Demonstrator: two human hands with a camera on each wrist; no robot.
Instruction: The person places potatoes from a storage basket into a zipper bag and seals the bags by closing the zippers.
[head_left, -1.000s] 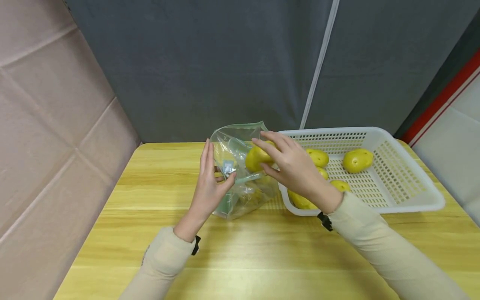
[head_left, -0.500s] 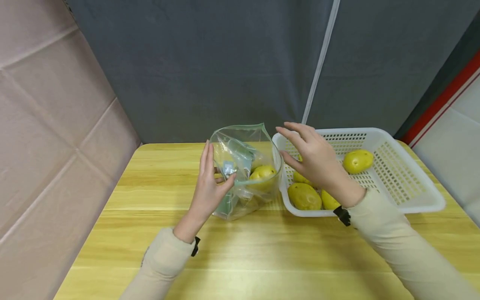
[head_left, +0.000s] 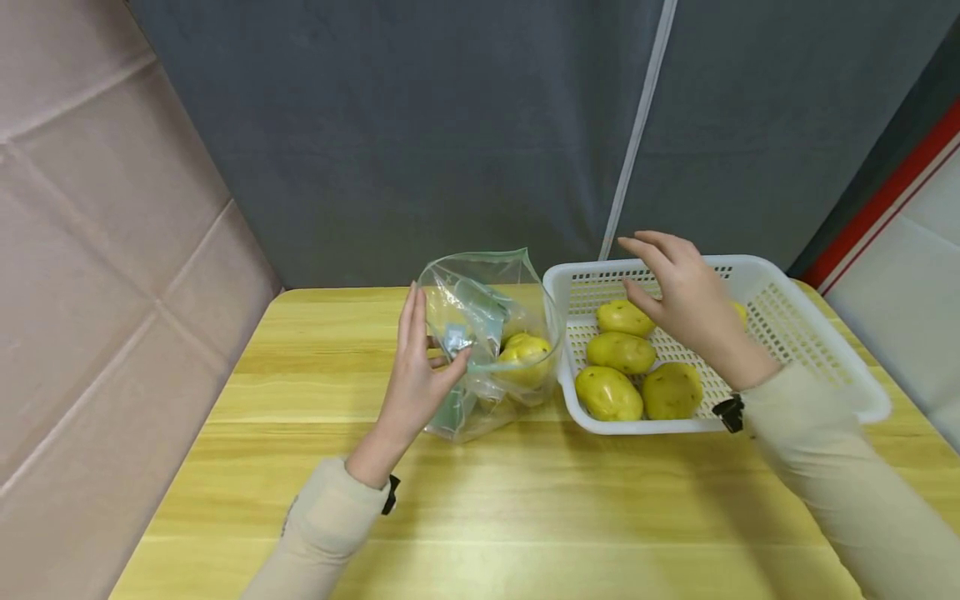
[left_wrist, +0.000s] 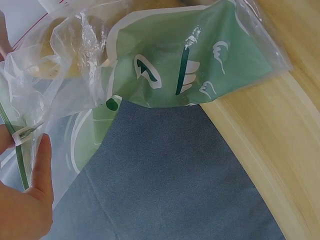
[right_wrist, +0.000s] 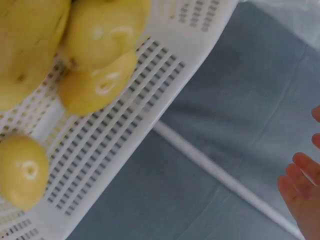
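My left hand pinches the left side of a clear zip bag, whose mouth gapes upward. In the left wrist view, my finger and thumb are at the zip strip by its slider, and green print shows on the bag's side. Inside the bag lies a yellow potato. My right hand is raised over the white basket, fingers spread and holding nothing. Several potatoes lie in the basket, mostly toward its left; one at the right is partly hidden behind my hand.
Bag and basket stand side by side on a wooden table, the basket's left rim close to the bag. A grey curtain hangs behind the table. A quilted pinkish panel rises at the left, and a white panel with a red strip at the right.
My right hand let a potato go into the bag, then moved right over the basket. My left hand has stayed at the bag.
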